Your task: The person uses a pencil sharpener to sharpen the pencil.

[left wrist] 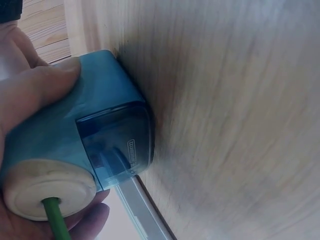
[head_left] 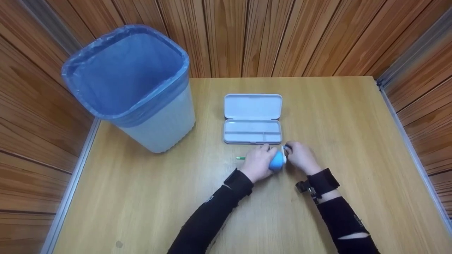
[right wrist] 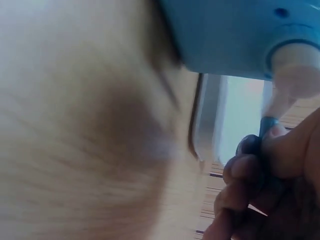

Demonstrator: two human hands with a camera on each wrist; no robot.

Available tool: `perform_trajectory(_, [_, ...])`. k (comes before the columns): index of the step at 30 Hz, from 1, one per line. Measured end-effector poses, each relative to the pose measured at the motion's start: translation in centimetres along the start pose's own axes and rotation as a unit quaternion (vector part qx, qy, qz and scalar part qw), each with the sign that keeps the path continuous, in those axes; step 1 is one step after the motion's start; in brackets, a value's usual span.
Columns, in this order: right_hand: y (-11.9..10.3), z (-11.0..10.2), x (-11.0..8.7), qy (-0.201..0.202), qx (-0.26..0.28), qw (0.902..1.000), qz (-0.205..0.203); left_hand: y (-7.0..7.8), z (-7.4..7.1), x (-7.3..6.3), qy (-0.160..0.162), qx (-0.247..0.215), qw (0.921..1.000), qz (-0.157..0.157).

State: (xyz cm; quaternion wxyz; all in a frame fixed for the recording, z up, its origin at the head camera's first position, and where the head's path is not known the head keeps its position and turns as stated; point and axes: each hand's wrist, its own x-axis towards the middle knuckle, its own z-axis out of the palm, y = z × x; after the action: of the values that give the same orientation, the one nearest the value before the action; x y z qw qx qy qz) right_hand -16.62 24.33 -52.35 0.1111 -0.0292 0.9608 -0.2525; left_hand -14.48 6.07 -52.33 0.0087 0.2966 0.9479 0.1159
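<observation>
A blue crank pencil sharpener point(head_left: 276, 161) stands on the table, and my left hand point(head_left: 258, 162) grips its body. In the left wrist view, a green pencil point(left wrist: 56, 220) sticks out of the cream round front of the sharpener, beside its see-through shavings drawer point(left wrist: 120, 142). The white crank arm point(right wrist: 295, 75) comes off the opposite end. My right hand point(head_left: 301, 157) pinches the crank's dark blue knob point(right wrist: 268, 125) between thumb and fingers. The pencil's tip is hidden inside the sharpener.
Just behind the hands lies an open pale pencil case point(head_left: 253, 131) with its lid tipped back and a divided tray. At the left stands a tall white bin point(head_left: 166, 123) lined with a blue bag point(head_left: 123, 70). Wood-panelled walls point(head_left: 226, 38) enclose the table point(head_left: 335, 116).
</observation>
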Motion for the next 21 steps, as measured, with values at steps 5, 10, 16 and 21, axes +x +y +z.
perform_trajectory(5, [-0.3, 0.1, 0.2, -0.042, -0.034, 0.9983, 0.022, 0.1, 0.0, 0.1, -0.007, 0.001, 1.0, -0.004])
perform_trajectory(10, [-0.4, 0.3, 0.2, -0.053, -0.091, 0.9943, 0.01, 0.1, 0.1, 0.1, 0.0, 0.004, 1.0, -0.004])
perform_trajectory(16, [-0.4, 1.2, -0.4, -0.045, -0.148, 0.9879, -0.018, 0.1, 0.4, 0.0, 0.023, 0.01, 0.9997, -0.002])
perform_trajectory(21, [-0.6, 1.9, -1.2, -0.027, -0.172, 0.9845, -0.018, 0.3, 0.3, 0.0, 0.023, 0.011, 0.9996, -0.011])
